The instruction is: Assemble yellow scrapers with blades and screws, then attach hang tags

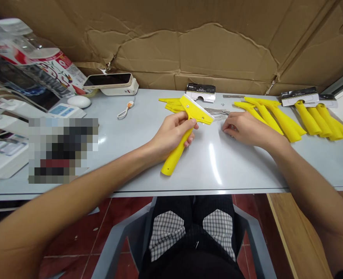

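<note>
My left hand (171, 133) is wrapped round the handle of a yellow scraper (175, 155), its wide head pointing away from me with a pale blade edge and two screws showing. Fingers curled together, my right hand (245, 127) rests low on the table beside some thin metal pieces (213, 111); what its fingertips hold, if anything, is hidden. Behind the held scraper lie more yellow scraper parts (170, 101). Several yellow scraper handles (284, 122) lie just beyond and right of my right hand.
Small black-and-white boxes (201, 93) stand along the cardboard (200, 50) at the back. More yellow handles (324, 122) lie far right. On the left are a phone (109, 80), a white mouse (78, 102), a bottle (37, 58), power strips and a blurred-out item (63, 151).
</note>
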The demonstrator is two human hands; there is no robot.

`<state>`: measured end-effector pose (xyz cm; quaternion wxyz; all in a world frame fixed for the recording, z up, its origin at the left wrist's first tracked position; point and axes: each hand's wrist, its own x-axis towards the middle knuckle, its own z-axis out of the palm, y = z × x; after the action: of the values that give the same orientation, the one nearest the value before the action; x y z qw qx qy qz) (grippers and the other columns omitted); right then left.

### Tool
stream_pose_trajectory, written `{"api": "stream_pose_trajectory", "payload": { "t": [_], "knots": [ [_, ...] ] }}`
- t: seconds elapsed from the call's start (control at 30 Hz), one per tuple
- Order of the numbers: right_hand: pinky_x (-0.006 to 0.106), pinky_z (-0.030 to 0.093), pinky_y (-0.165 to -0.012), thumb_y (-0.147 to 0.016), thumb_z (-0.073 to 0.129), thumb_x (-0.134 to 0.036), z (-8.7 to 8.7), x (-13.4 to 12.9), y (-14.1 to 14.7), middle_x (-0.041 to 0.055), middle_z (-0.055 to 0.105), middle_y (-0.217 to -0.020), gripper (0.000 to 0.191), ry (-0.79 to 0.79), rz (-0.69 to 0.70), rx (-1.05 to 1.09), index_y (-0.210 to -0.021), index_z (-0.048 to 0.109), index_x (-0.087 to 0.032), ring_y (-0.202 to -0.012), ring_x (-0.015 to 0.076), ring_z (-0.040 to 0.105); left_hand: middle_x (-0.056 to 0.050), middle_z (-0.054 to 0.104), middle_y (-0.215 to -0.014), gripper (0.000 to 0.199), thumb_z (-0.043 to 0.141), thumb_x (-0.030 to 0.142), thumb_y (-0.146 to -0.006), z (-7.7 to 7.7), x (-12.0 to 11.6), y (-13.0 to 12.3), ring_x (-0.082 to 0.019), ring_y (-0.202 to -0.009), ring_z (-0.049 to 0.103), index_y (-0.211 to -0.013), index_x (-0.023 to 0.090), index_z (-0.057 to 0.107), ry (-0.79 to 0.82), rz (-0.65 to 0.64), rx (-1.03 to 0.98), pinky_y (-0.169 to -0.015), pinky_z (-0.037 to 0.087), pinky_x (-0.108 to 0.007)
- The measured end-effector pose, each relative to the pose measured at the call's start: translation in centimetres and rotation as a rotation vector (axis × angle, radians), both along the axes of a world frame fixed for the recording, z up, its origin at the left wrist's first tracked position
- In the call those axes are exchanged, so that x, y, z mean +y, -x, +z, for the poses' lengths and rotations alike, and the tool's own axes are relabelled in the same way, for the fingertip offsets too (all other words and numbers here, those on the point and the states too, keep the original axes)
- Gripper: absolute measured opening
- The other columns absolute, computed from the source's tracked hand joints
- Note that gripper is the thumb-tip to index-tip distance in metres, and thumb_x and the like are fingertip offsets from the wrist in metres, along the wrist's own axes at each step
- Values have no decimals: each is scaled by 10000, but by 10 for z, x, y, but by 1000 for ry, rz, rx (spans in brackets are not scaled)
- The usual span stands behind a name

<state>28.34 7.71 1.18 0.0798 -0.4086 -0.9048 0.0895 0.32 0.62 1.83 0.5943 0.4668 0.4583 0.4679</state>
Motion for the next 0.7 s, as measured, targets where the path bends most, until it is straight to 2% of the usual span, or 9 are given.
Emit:
{"api": "stream_pose_trajectory", "payload": {
  "t": [0.2, 0.33, 0.57, 0.7],
  "knots": [
    [483, 547, -914, -1057, 542, -238, -1, -1, 2, 139, 759, -1131, 199, 12, -25, -16, -944, 705, -228, -995, 325, 705, -63, 733, -1008, 101, 765, 214, -984, 0, 0, 0, -73, -551, 594, -978, 161, 680, -5, -7, 3, -464, 446, -238],
    [491, 542, -935, -1034, 545, -244, 4, -6, 8, 152, 755, -1134, 159, -16, -28, 108, -951, 681, -237, -1065, 351, 706, -67, 740, -1013, 100, 768, 213, -976, 0, -1, 0, -74, -554, 592, -978, 164, 680, 1, -10, 2, -469, 443, -235],
    [437, 531, -806, -1021, 612, -299, 16, -25, 26, 80, 779, -941, 132, 18, -55, 371, -954, 721, -270, -838, 276, 694, -49, 716, -913, 68, 719, 182, -1014, 0, -4, -3, -85, -531, 578, -953, 165, 694, 24, -47, 20, -465, 432, -256],
    [459, 558, -810, -1033, 638, -334, 18, -38, 34, 81, 803, -975, 142, -17, -44, 453, -980, 765, -295, -839, 279, 702, -34, 670, -756, 142, 705, 182, -1036, -3, -7, -5, -100, -516, 567, -895, 168, 691, 50, -107, 62, -466, 411, -259]
  ]
}}
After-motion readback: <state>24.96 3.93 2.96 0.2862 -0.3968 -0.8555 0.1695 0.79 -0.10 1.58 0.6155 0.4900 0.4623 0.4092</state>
